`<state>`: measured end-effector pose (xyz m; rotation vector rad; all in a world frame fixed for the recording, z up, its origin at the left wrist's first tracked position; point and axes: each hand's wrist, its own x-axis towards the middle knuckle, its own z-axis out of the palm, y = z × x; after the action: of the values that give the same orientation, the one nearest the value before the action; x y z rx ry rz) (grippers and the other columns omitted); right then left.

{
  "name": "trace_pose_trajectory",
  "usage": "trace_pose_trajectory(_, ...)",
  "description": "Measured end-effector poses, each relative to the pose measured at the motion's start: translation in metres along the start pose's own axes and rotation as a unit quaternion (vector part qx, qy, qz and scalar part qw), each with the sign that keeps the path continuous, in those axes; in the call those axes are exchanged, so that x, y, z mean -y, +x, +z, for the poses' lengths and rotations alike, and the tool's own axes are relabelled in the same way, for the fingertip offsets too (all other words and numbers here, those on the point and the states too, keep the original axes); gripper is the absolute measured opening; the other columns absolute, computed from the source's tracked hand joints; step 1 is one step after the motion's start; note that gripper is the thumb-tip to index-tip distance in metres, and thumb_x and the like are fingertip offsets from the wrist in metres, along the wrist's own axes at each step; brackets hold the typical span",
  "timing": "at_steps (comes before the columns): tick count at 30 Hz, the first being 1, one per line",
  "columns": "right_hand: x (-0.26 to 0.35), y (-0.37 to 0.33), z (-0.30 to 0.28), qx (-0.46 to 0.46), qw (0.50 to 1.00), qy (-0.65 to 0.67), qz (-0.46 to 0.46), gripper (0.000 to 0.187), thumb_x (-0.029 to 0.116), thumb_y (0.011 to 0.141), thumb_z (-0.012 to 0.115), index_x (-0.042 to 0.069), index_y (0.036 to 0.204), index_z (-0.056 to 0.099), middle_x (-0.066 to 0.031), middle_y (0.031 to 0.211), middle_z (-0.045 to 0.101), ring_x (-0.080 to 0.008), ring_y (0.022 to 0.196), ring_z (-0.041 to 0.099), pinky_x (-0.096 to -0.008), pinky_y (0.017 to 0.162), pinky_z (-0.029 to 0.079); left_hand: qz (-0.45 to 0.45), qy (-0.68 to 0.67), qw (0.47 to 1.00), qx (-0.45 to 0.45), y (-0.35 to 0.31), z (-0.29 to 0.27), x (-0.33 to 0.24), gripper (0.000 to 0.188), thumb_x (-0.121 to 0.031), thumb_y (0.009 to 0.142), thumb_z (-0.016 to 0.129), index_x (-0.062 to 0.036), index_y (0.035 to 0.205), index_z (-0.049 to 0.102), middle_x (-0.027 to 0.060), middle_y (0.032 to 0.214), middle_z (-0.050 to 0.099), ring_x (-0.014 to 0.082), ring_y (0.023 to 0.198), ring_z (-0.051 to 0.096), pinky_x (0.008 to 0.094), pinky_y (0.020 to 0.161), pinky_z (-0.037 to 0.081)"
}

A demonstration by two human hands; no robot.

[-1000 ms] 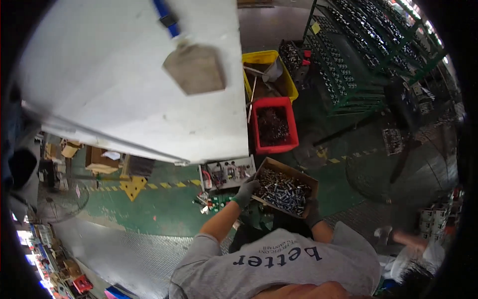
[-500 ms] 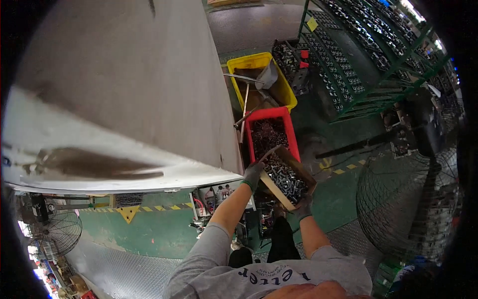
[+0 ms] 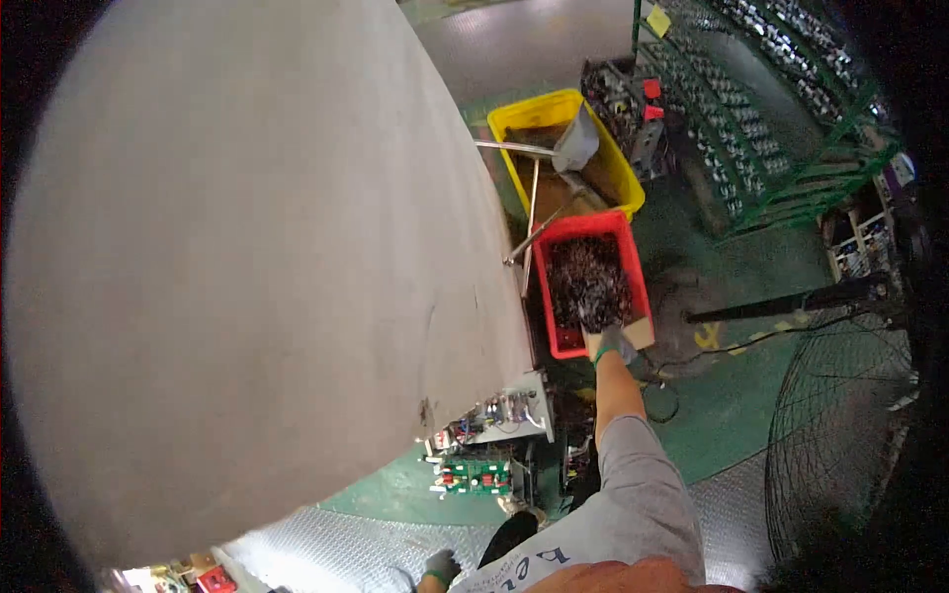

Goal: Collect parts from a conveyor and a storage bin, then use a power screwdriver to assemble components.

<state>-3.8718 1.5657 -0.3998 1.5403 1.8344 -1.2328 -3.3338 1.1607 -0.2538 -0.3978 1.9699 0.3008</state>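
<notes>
A cardboard box (image 3: 641,334) is tipped over the near end of a red bin (image 3: 645,287). My gloved right hand (image 3: 615,343) is closed on the box, covering part of it. Small metal parts (image 3: 591,282) lie heaped and blurred in the bin below the box's mouth. Down at my left side, away from the bin, hangs my gloved left hand (image 3: 442,566), its fingers loosely apart and nothing visible in them.
Beyond the red bin stands a yellow bin (image 3: 638,193) with a grey scoop (image 3: 576,143) in it. A large pale machine panel (image 3: 267,257) fills the left. At right are a green rack (image 3: 781,203) and a wire fan cage (image 3: 830,425). Exposed electrical parts (image 3: 479,476) sit below the panel.
The box went from level, held by both hands, to tipped into the red bin. My left hand let go and dropped to my side. The metal parts left the box; my view shifted.
</notes>
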Motion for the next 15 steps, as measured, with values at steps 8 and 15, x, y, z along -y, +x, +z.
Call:
trace_pose_trajectory(8,0.032,-0.018,-0.017,-0.170,0.980,0.048,0.089,0.076,0.052,0.071,0.071,-0.001,0.120,0.049,-0.0153,0.119,0.058,-0.0289,0.095,0.063,-0.0435,0.079,0.054,0.031,-0.213,0.976,0.031,-0.030,0.005,-0.023,0.032,-0.031,0.079,0.066,-0.0090,0.102,0.064,0.0110,0.099,0.066,0.0286,0.091,0.064,0.0381,0.078,0.052)
trace_pose_trajectory(15,0.046,-0.016,-0.066,-0.105,0.984,-0.067,-0.128,0.082,0.055,0.068,0.070,-0.001,0.122,0.045,-0.0202,0.117,0.056,-0.0337,0.106,0.058,-0.0441,0.086,0.050,-0.126,-0.713,0.685,0.083,-0.010,-0.012,-0.114,0.040,-0.014,0.085,0.061,-0.0013,0.123,0.054,0.0128,0.103,0.063,0.0254,0.087,0.064,0.0349,0.075,0.054)
